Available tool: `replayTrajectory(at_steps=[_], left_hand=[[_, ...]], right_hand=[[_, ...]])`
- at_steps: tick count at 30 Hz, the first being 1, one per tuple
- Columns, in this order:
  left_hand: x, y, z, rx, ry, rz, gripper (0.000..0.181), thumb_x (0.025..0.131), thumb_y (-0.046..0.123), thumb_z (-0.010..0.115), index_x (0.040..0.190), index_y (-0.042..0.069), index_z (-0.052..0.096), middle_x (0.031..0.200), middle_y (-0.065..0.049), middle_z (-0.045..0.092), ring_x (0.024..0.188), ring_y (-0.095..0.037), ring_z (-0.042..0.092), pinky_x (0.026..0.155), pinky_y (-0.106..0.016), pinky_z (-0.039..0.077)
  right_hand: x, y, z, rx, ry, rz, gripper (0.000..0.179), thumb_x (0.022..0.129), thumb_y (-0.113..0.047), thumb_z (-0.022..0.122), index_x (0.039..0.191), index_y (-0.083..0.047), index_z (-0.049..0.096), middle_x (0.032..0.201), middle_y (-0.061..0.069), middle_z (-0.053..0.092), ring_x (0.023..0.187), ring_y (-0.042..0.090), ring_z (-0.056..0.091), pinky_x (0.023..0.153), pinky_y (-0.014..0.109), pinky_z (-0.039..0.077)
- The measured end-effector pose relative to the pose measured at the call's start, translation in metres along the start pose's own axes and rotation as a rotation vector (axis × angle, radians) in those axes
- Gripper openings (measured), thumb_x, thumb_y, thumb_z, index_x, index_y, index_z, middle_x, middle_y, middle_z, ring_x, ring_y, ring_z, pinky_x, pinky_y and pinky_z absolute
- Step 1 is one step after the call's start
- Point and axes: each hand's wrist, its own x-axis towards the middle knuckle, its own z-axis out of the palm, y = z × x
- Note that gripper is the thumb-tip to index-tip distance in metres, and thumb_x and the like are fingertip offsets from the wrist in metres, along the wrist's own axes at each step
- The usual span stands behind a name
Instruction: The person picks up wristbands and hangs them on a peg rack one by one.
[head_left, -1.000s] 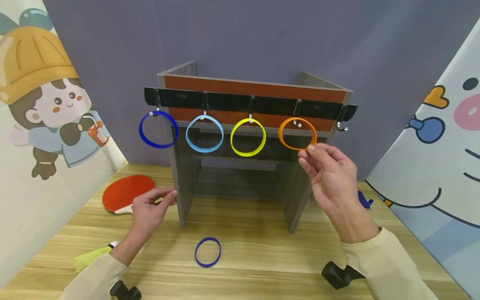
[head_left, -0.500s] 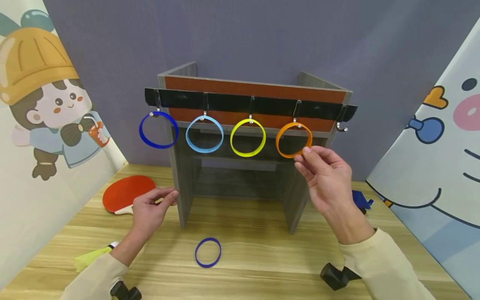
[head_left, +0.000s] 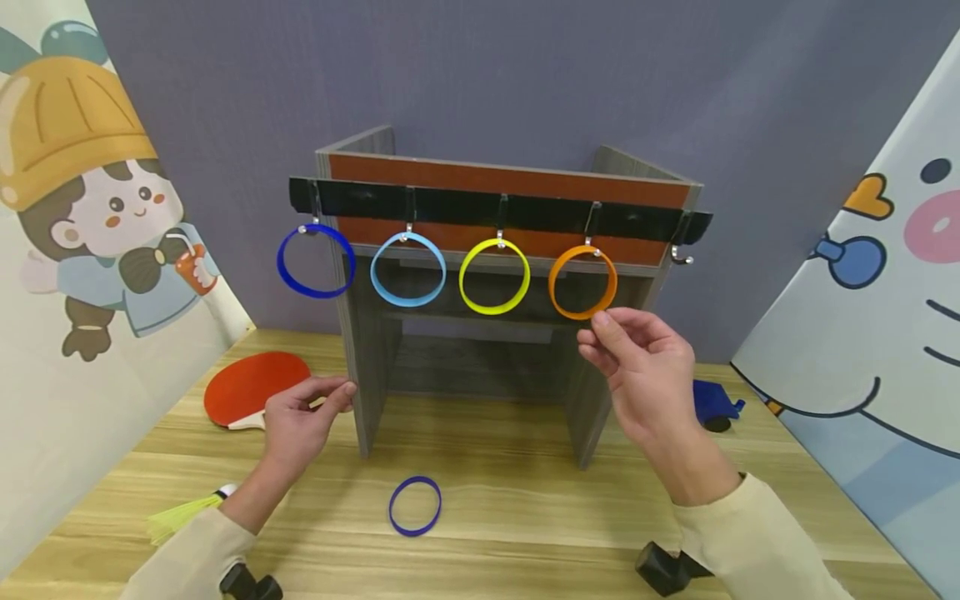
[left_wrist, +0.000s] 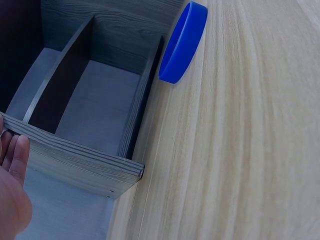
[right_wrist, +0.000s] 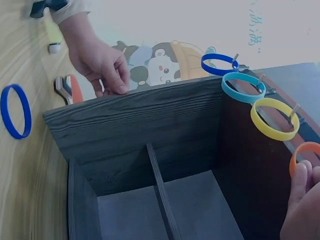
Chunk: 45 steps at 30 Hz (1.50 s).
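An orange ring (head_left: 555, 292) hangs on a metal hook, and my right hand (head_left: 648, 375) pinches its lower right edge between thumb and fingers. To its left a yellow ring (head_left: 462, 279), a light blue ring (head_left: 375, 279) and a dark blue ring (head_left: 280, 262) hang from hooks on a black strip (head_left: 457, 204). This strip crosses the front of a grey wooden shelf unit (head_left: 367, 358). My left hand (head_left: 303, 421) touches the front edge of the unit's left side panel, its fingers against the outer face in the left wrist view (left_wrist: 12, 160).
A second dark blue ring (head_left: 392, 517) lies on the wooden table (head_left: 510, 542) before the unit. At left are a red table tennis bat (head_left: 251, 383) and a yellow shuttlecock (head_left: 180, 517). Something blue (head_left: 712, 400) stands behind my right hand. One hook (head_left: 682, 258) at the right end bears no ring.
My right hand has moved down and slightly left with the orange ring, which now hangs lower on its hook. The left hand and the other rings have stayed where they were.
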Motion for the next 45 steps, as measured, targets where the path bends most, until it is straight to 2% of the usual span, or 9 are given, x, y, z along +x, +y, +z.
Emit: replayTrajectory(at_steps=[6, 9, 14, 20, 27, 32, 37, 39, 45], left_hand=[[0.000, 0.001, 0.000, 0.001, 0.004, 0.015, 0.010, 0.076, -0.023, 0.064, 0.085, -0.019, 0.065, 0.078, -0.014, 0.069, 0.061, -0.013, 0.066, 0.060, -0.022, 0.057], [0.000, 0.002, 0.000, -0.016, 0.007, 0.018, 0.010, 0.076, -0.024, 0.064, 0.085, -0.020, 0.064, 0.077, -0.015, 0.069, 0.060, -0.013, 0.066, 0.060, -0.022, 0.056], [0.000, 0.001, 0.000, -0.024, 0.001, 0.011, 0.010, 0.076, -0.024, 0.063, 0.085, -0.020, 0.064, 0.078, -0.014, 0.069, 0.061, -0.012, 0.066, 0.061, -0.022, 0.057], [0.000, 0.001, 0.001, -0.017, 0.000, 0.010, 0.009, 0.077, -0.023, 0.064, 0.085, -0.019, 0.065, 0.078, -0.013, 0.069, 0.061, -0.014, 0.066, 0.060, -0.022, 0.057], [0.000, -0.001, 0.001, 0.016, 0.008, 0.035, 0.012, 0.075, -0.023, 0.065, 0.085, -0.017, 0.066, 0.078, -0.014, 0.069, 0.060, -0.016, 0.066, 0.059, -0.021, 0.057], [-0.001, -0.002, 0.002, 0.006, 0.019, 0.026, 0.013, 0.075, -0.023, 0.065, 0.085, -0.015, 0.067, 0.080, -0.010, 0.070, 0.060, -0.013, 0.066, 0.059, -0.020, 0.056], [0.000, -0.001, 0.002, 0.009, 0.015, 0.028, 0.011, 0.076, -0.023, 0.066, 0.085, -0.016, 0.067, 0.080, -0.010, 0.070, 0.061, -0.012, 0.066, 0.059, -0.021, 0.056], [0.000, -0.008, 0.000, 0.014, 0.020, 0.027, 0.012, 0.076, -0.022, 0.066, 0.085, -0.015, 0.067, 0.080, -0.010, 0.070, 0.060, -0.012, 0.066, 0.058, -0.021, 0.056], [-0.001, -0.005, 0.001, 0.013, 0.022, 0.030, 0.012, 0.076, -0.023, 0.065, 0.085, -0.016, 0.067, 0.080, -0.013, 0.070, 0.060, -0.012, 0.066, 0.058, -0.019, 0.056]], right_hand=[[-0.011, 0.010, 0.004, -0.128, -0.112, -0.054, 0.007, 0.083, -0.001, 0.071, 0.089, -0.002, 0.068, 0.083, 0.011, 0.066, 0.069, 0.020, 0.068, 0.068, 0.033, 0.058], [-0.017, 0.020, 0.006, -0.193, -0.178, -0.061, 0.008, 0.084, 0.004, 0.068, 0.088, -0.003, 0.069, 0.081, 0.011, 0.067, 0.067, 0.020, 0.068, 0.067, 0.036, 0.059], [-0.026, 0.041, 0.008, -0.315, -0.287, 0.014, 0.007, 0.083, 0.004, 0.070, 0.090, 0.002, 0.067, 0.079, 0.014, 0.066, 0.067, 0.023, 0.068, 0.066, 0.042, 0.059], [-0.034, 0.066, 0.006, -0.386, -0.415, 0.127, 0.018, 0.083, 0.001, 0.071, 0.093, 0.013, 0.063, 0.079, 0.018, 0.066, 0.067, 0.023, 0.068, 0.063, 0.042, 0.059], [-0.038, 0.094, 0.003, -0.504, -0.543, 0.212, 0.015, 0.084, -0.001, 0.071, 0.091, 0.011, 0.066, 0.076, 0.019, 0.066, 0.066, 0.023, 0.066, 0.063, 0.045, 0.058], [-0.044, 0.109, 0.002, -0.529, -0.580, 0.283, 0.015, 0.084, -0.001, 0.070, 0.093, 0.012, 0.066, 0.078, 0.016, 0.067, 0.069, 0.025, 0.066, 0.062, 0.038, 0.059], [-0.055, 0.129, 0.002, -0.511, -0.595, 0.384, 0.015, 0.083, 0.002, 0.070, 0.093, 0.012, 0.065, 0.078, 0.014, 0.066, 0.066, 0.022, 0.067, 0.062, 0.040, 0.059], [-0.059, 0.137, 0.003, -0.514, -0.607, 0.398, 0.014, 0.082, 0.003, 0.070, 0.093, 0.012, 0.065, 0.077, 0.013, 0.066, 0.064, 0.022, 0.066, 0.061, 0.039, 0.059], [-0.066, 0.156, 0.000, -0.540, -0.647, 0.463, 0.017, 0.081, 0.004, 0.068, 0.094, 0.013, 0.062, 0.075, 0.008, 0.063, 0.061, 0.017, 0.061, 0.053, 0.026, 0.055]])
